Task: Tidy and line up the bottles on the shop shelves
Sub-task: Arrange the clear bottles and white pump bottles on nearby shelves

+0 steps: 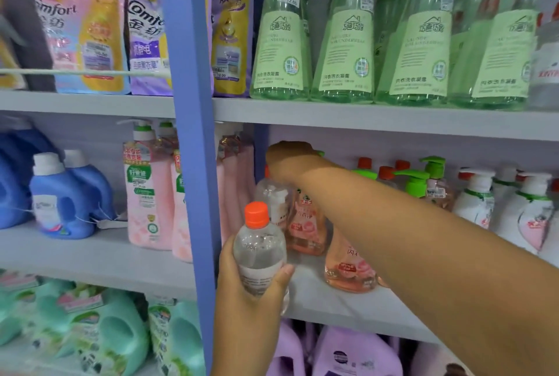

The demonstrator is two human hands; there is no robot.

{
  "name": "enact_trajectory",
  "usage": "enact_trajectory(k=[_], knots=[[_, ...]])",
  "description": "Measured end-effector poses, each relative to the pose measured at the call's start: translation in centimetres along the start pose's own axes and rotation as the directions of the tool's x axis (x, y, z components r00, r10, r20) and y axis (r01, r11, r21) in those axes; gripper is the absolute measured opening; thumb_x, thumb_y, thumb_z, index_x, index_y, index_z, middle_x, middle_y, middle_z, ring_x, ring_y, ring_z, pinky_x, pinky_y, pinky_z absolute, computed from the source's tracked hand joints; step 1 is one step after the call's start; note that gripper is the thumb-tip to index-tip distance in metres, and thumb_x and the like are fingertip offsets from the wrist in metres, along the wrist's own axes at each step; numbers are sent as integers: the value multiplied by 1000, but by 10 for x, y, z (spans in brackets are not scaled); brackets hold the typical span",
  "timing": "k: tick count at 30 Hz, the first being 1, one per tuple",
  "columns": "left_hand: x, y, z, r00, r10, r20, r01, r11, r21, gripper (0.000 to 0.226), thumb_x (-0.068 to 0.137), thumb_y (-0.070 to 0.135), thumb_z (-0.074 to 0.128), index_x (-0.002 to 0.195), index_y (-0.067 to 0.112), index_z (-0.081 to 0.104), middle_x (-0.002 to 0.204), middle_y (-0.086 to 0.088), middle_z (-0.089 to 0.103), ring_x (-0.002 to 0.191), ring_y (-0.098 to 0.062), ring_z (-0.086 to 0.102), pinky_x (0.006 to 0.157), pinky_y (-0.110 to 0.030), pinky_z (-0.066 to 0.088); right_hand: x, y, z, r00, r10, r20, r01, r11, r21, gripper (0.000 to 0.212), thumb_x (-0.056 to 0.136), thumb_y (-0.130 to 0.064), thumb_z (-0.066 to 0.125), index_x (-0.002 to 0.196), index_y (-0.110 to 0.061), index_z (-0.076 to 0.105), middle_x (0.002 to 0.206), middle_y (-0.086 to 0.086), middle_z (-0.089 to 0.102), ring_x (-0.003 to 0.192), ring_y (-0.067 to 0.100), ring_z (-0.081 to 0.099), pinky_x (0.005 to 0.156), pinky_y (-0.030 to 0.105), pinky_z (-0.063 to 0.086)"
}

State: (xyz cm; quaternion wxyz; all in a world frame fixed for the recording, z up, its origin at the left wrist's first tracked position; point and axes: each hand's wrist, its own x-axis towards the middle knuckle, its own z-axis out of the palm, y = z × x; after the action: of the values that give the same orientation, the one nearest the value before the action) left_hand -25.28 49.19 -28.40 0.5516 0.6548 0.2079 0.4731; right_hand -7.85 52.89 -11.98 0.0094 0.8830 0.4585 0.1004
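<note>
Head view: clear bottle (259,250) in left hand (248,294)

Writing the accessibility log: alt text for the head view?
The left hand grips a clear bottle with an orange cap before the middle shelf, while the right hand reaches to bottles at the back. Green bottles line the shelf above.

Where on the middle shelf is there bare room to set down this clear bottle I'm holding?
The front strip of the middle shelf is bare, between the blue upright and the front pink bottle. Further right, pump bottles stand crowded. The left hand grips the clear bottle.
</note>
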Motion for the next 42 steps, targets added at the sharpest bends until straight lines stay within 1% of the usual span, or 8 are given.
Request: enact_trajectory(k=[6,12,17,22,27,32,35,42], knots=[[-8,-2,-15,1000,-2,-5,2,1000,23,78,72,23,87,134,47,47,119,27,66,103,13,61,87,-13,45,3,-4,13,1000,17,-21,-13,985,172,15,90,-22,65,85,-9,59,78,5,51,77,22,55,48,23,31],[-13,0,-22,999,-31,25,30,999,34,77,71,29,86,135,45,48,119,19,69,106,-4,67,97,-37,53,-39,-8,3,995,67,-72,-52,979,197,23,91,-18,65,112,-9,67,111,9,64,82,22,55,68,23,42],[-14,9,-28,1000,-18,26,17,999,37,68,74,24,86,125,52,53,107,30,69,95,9,66,75,-6,49,-105,0,-2,981,36,-192,30,943,331,17,92,-28,65,98,-12,68,96,8,64,85,25,57,67,27,40],[-12,13,-30,998,-49,46,46,997,67,62,75,26,85,124,50,54,106,25,71,95,3,69,82,-23,54,-146,13,19,965,88,-248,19,916,400,21,90,-38,69,95,-17,68,92,-2,63,84,18,59,73,33,49],[-8,11,-24,996,-77,40,74,995,71,65,73,31,86,127,49,53,109,24,71,97,3,69,84,-28,54,-170,14,72,933,193,-304,71,730,679,69,85,-42,75,144,-34,42,136,-11,47,128,8,45,109,30,39],[-8,7,-24,992,-126,17,124,988,95,63,55,55,82,111,42,58,99,24,72,87,3,69,76,-25,53,-188,5,123,980,194,-43,-12,275,961,68,81,-26,83,133,-47,44,121,-32,61,109,-17,57,95,12,48],[-16,7,-25,990,-141,18,139,987,85,66,52,54,81,112,38,60,100,19,74,90,-2,72,82,-33,57,-190,10,132,974,227,22,-82,256,963,60,77,-29,86,126,-43,53,114,-26,68,99,-16,61,93,19,52],[-57,50,14,998,-44,47,40,994,97,65,57,51,92,114,38,62,106,13,75,96,-10,73,88,-44,58,-256,61,108,915,389,-103,-2,261,965,63,62,-41,92,115,-40,58,104,-24,67,92,-18,59,71,0,43]])
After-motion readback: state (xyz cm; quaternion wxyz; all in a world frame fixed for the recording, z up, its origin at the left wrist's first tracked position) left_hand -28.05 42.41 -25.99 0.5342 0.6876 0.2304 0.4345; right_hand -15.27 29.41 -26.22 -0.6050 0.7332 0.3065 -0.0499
